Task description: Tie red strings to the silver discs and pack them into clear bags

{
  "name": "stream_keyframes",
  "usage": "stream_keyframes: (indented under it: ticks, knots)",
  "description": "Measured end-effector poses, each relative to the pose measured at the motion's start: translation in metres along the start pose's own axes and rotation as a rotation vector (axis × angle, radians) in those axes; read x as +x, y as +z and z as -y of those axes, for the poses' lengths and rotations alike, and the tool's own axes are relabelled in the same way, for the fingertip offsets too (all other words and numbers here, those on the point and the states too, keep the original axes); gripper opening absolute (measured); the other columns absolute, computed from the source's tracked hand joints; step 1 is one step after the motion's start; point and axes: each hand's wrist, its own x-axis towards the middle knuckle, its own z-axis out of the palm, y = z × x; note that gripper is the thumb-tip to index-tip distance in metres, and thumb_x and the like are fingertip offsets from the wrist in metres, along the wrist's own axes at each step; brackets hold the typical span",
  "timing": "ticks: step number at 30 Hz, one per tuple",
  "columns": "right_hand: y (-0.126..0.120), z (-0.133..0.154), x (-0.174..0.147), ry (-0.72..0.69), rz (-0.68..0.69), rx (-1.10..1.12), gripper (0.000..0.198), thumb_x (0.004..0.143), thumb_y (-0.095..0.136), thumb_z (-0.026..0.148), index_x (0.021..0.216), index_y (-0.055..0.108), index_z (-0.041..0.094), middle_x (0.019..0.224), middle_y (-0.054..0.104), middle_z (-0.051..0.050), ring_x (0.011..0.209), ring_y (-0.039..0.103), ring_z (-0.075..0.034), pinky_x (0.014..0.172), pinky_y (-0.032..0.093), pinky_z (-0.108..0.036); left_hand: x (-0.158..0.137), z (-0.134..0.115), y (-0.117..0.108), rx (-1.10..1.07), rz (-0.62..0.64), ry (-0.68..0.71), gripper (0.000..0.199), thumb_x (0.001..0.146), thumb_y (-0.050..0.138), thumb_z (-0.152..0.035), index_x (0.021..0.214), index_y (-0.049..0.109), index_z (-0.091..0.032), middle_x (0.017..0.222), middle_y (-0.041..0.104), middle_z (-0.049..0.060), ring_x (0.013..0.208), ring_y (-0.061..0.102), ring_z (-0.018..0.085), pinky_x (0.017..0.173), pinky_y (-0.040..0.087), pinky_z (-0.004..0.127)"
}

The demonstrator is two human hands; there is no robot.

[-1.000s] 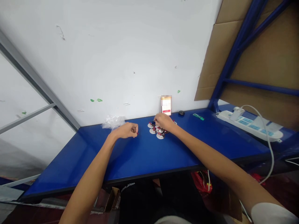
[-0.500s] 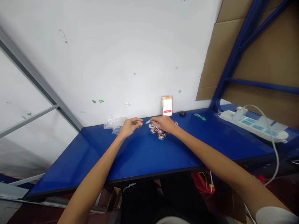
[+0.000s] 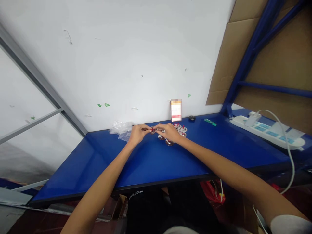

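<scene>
My left hand pinches a small red piece at the centre of a shiny round metal disc. The rim of that disc is in the grip of my right hand, its fingers closed. Both hands meet just above the blue table, fingertips nearly touching. Beside and partly under my right hand lies a group of similar shiny discs with red tops, among them a disc at the front and another disc at the right. My right hand hides some of them.
Crumpled clear plastic bags lie left of my hands. A phone leans on the wall behind the discs. Farther right are a round black object, a green item and a white power strip with a cable. The blue table has a dark front edge.
My hands have come together. The right hand has moved left with its disc, and the red piece in my left hand is now at the disc's centre. The view has shifted slightly.
</scene>
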Motion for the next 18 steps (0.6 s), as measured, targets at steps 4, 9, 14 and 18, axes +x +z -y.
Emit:
stream_keyframes:
  ticks: [4,9,14,18]
  knots:
    - [0.003,0.004,0.000,0.020,-0.023,-0.017,0.026,0.100,0.066,0.021,0.124,0.075,0.028,0.112,0.083,-0.001,0.103,0.081,-0.021,0.091,0.062,-0.031,0.000,-0.001,0.002,-0.068,0.000,-0.039,0.023,0.083,0.084,-0.040,0.094,0.082,-0.020,0.092,0.083,0.009,0.088,0.079,0.026,0.089,0.063,0.041]
    - [0.003,0.006,0.000,0.008,-0.050,-0.008,0.026,0.100,0.065,0.021,0.123,0.076,0.029,0.115,0.083,0.000,0.103,0.081,-0.020,0.092,0.061,-0.030,-0.002,-0.008,0.001,0.046,-0.011,0.024,0.016,0.086,0.080,-0.035,0.091,0.083,-0.020,0.094,0.082,0.008,0.087,0.078,0.025,0.084,0.062,0.037]
    - [0.003,0.007,-0.001,-0.005,-0.061,0.010,0.027,0.101,0.064,0.021,0.124,0.076,0.029,0.117,0.082,-0.001,0.103,0.080,-0.020,0.093,0.062,-0.030,-0.003,-0.016,0.000,0.150,0.008,0.071,0.016,0.090,0.076,-0.035,0.092,0.084,-0.022,0.093,0.082,0.007,0.087,0.077,0.025,0.082,0.059,0.035]
    - [0.004,0.008,-0.001,-0.024,-0.062,0.033,0.027,0.101,0.064,0.020,0.123,0.076,0.029,0.119,0.081,-0.001,0.101,0.080,-0.020,0.092,0.062,-0.030,-0.002,-0.014,0.001,0.145,0.016,0.026,0.020,0.088,0.078,-0.039,0.091,0.085,-0.021,0.090,0.082,0.007,0.076,0.074,0.023,0.074,0.058,0.034]
